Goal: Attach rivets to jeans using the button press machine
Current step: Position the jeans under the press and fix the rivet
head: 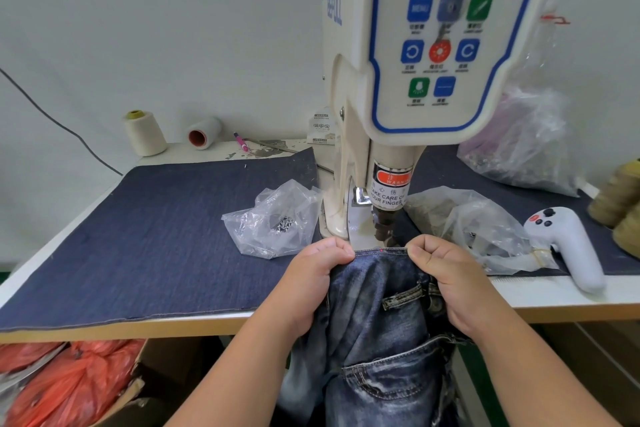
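Jeans (377,315) hang off the table's (554,298) front edge at 6 o'clock, waistband edge drawn up level beneath the press (391,184) punch at 12 o'clock. A small red spot shows on that edge, probably the aiming mark for the rivet. Left hand (311,281) at 9 o'clock of the punch, right hand (450,281) at 3 o'clock; each has fingers curled and clamped on the denim, knuckles up, stretching the band taut between them. My guess: tension keeps the cloth flat for the strike, and the fists stay to either side, clear of the punch. Rivets look bagged (277,218) at 10 o'clock. A white handheld controller (568,246) lies at 3 o'clock.
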The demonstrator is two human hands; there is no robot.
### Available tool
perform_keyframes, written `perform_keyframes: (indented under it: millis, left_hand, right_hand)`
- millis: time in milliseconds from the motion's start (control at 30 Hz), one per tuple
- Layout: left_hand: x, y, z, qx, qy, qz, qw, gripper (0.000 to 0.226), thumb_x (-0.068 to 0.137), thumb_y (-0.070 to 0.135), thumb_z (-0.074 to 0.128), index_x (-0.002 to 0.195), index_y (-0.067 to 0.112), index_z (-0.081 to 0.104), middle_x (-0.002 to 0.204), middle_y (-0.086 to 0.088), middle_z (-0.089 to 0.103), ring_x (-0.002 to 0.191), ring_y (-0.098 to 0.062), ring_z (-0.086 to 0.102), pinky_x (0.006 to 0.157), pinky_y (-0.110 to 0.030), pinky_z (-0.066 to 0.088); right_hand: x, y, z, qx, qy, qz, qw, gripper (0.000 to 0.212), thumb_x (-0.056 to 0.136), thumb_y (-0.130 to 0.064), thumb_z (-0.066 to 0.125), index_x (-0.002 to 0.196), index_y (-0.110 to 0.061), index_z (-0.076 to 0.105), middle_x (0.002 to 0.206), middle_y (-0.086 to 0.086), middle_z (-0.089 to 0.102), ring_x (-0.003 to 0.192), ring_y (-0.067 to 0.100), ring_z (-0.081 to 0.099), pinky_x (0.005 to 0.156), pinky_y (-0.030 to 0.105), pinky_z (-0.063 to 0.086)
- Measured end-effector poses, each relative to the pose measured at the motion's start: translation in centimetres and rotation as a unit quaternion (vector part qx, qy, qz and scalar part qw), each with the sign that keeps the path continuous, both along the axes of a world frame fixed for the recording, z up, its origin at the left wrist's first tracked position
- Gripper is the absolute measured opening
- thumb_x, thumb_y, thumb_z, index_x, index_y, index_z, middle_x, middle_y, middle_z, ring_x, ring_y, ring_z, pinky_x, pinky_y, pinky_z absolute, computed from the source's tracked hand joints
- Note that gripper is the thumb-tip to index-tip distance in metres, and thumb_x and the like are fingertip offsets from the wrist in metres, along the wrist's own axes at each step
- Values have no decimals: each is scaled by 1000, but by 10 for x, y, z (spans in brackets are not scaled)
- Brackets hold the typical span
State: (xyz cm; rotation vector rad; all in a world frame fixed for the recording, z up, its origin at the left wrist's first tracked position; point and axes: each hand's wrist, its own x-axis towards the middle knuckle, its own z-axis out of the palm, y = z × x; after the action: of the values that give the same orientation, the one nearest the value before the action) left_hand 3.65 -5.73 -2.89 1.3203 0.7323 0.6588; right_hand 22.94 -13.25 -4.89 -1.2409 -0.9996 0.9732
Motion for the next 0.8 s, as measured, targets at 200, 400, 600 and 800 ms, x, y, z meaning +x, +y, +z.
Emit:
perform_keyframes:
  millis: [200, 400, 600, 800]
  left_hand:
    - [0, 0, -1, 2, 5, 1, 1000, 14, 73, 25, 56, 59, 25, 57, 60, 7, 46, 54, -6, 42, 49, -20, 35]
    - [0, 1, 0, -1, 5, 2, 1000, 14, 73, 25, 56, 60, 25, 57, 61, 7, 47, 55, -7, 43, 52, -23, 34]
    - [0, 1, -1, -11, 0, 12, 1000, 10, 72, 25, 58, 61, 24, 58, 63, 4, 47, 59, -11, 44, 55, -27, 34]
    - [1, 1, -2, -12, -1, 16, 1000, 10, 71, 25, 58, 61, 24, 58, 62, 4, 47, 59, -11, 43, 55, -27, 33]
  right_hand:
    - [0, 0, 0, -3, 8, 1, 1000, 34, 98, -11, 54, 69, -22, 69, 71, 3, 65, 68, 11, 60, 67, 27, 49]
    - [0, 0, 1, -4, 9, 2, 1000, 33, 98, -11, 54, 70, -21, 69, 71, 2, 66, 67, 11, 61, 65, 26, 50]
    - [-2, 0, 2, 1, 16, 1, 1000, 33, 96, -11, 55, 68, -21, 69, 70, 2, 66, 67, 10, 61, 64, 23, 50]
    - [-2, 0, 1, 2, 13, -2, 1000, 36, 98, -9, 54, 68, -21, 69, 69, 1, 65, 66, 9, 60, 64, 23, 49]
